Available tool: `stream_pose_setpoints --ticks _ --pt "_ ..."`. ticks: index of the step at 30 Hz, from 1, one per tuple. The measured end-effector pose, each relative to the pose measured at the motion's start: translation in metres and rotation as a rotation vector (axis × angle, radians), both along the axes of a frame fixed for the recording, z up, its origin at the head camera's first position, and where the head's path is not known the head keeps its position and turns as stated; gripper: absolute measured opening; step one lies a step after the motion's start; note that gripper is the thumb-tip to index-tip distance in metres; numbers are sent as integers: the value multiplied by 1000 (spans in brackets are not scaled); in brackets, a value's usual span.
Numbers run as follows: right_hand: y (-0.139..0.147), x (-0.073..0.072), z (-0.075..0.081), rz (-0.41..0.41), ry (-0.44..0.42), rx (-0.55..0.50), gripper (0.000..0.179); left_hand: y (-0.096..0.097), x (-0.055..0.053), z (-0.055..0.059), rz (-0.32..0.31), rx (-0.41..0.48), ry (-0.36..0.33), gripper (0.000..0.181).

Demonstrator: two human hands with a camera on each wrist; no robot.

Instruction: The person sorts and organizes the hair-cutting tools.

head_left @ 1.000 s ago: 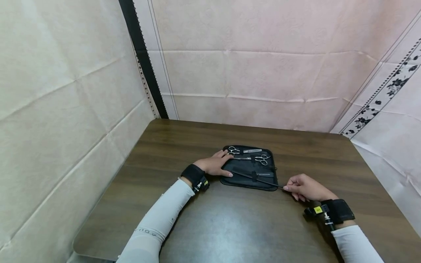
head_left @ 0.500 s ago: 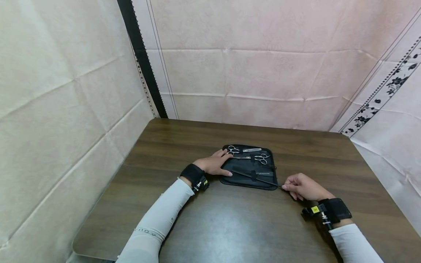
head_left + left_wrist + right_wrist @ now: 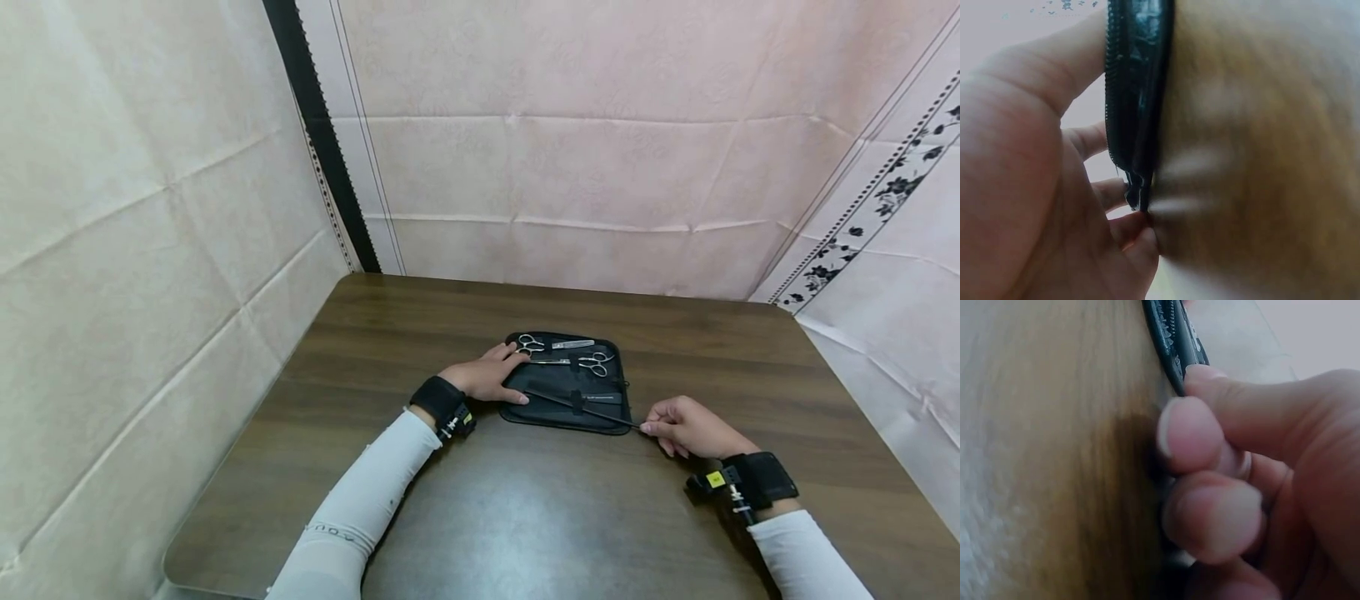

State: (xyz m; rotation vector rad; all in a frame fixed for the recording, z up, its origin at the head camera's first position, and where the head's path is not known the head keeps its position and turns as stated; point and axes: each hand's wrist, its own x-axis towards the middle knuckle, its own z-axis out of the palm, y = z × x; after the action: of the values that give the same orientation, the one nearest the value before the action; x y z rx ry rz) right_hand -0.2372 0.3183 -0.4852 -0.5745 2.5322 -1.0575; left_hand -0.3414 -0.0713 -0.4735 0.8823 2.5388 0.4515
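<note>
An unzipped black case (image 3: 551, 383) lies flat on the table. Two pairs of silver scissors, one upper pair (image 3: 573, 343) and one lower pair (image 3: 597, 365), sit in it under straps. A small flat dark piece (image 3: 603, 398) shows near its right side. My left hand (image 3: 487, 375) rests spread on the case's left edge, thumb on its near corner. Slanting across the lower part is a thin black rod (image 3: 611, 417). Thumb and fingertips of my right hand (image 3: 693, 427) pinch its right end, just past the case's edge. The zip edge (image 3: 1110, 94) shows in the left wrist view.
The brown wooden table (image 3: 465, 308) has rounded corners. Pale cloth hangs behind it and along both sides, close to the far edge. A black camera band (image 3: 761, 481) is strapped to my right wrist, another band (image 3: 438, 400) to my left.
</note>
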Motion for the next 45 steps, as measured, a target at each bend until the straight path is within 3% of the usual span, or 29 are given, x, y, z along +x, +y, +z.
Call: stream_pose_setpoints --ticks 45 --pt "-12 -3 -6 14 59 -9 29 0 -1 0 -12 7 -4 82"
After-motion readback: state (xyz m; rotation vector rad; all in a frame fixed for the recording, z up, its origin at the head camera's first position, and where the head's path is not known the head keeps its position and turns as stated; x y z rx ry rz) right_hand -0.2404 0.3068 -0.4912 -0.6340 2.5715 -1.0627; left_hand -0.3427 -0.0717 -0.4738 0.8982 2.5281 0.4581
